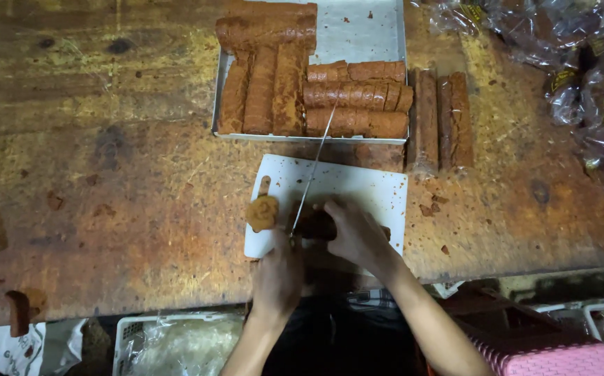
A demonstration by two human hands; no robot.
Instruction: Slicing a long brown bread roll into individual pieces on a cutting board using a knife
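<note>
- Left hand grips the knife, closed around its handle, blade pointing toward the frame's top.
- Right hand clamps the brown roll on the cutting board, lower centre, lying crosswise right of the blade.

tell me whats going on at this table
A person is slicing a brown roll on a white cutting board. The left hand holds a long knife, the right hand steadies the roll. A cut round piece lies beside the blade. More rolls fill a white tray behind.
</note>
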